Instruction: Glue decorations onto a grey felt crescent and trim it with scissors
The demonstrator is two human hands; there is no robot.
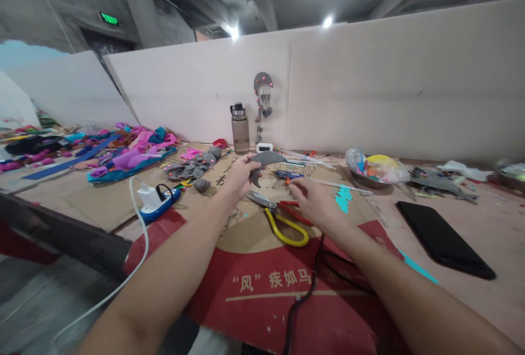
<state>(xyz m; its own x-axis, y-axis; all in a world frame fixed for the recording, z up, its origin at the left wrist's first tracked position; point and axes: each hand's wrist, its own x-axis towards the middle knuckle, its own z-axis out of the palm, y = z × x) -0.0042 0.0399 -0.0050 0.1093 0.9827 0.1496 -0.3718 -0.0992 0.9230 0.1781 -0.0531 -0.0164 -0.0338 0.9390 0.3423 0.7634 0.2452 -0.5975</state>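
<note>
My left hand (243,173) is closed on a grey curved crescent piece (268,158), holding it up over the cardboard by its left end. My right hand (314,197) is lower and to the right, its fingers drawn together near a small bunch of thin wire pieces (283,182). What those fingers hold, if anything, is too small to make out. Between my hands lies a pair of scissors (287,229) with one yellow and one red handle. A finished-looking grey crescent hanging with pink dots (263,82) is on the white board behind.
A water bottle (240,132) stands at the back. Grey stuffed pieces (191,168) and a blue power strip (161,206) with a white cable are on the left, beyond them colourful cloth (135,150). To the right are a metal bowl (371,179) and a black phone (445,240).
</note>
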